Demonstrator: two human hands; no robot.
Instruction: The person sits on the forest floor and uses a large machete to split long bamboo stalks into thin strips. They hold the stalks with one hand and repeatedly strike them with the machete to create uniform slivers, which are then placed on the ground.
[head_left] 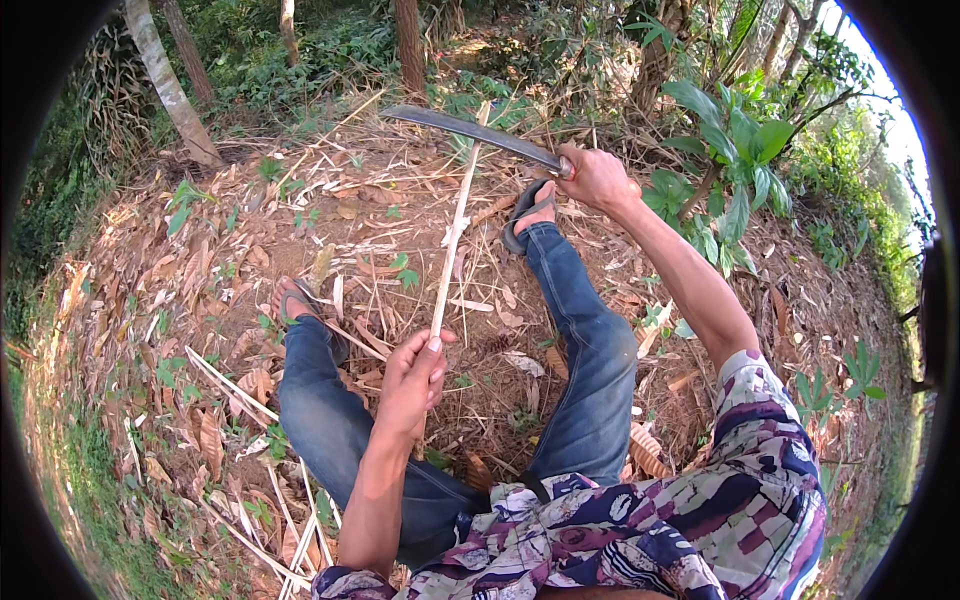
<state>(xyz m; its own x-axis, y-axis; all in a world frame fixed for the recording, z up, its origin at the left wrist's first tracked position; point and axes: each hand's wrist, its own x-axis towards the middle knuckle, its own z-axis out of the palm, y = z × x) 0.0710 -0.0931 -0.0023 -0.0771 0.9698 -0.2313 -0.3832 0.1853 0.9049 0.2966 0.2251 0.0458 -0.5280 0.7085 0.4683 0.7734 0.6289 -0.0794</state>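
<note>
My left hand (412, 380) is closed around the lower part of a long, pale, peeled stick (455, 235), which slants up and away from me between my knees. A short end of the stick shows below the fist. At the right, my right hand (597, 180) grips the handle of a machete (470, 130). Its long, dark, slightly curved blade points left and lies across the stick near the far end. The blade seems to touch the stick there; the exact contact is too small to tell.
I sit with my jeans-clad legs (590, 350) apart and sandals (522, 215) on the ground. Several pale stripped sticks (235, 385) lie at my left. Dry leaves (210, 440) litter the brown soil. A broad-leaved plant (735, 145) grows at the right, with tree trunks (172, 85) behind.
</note>
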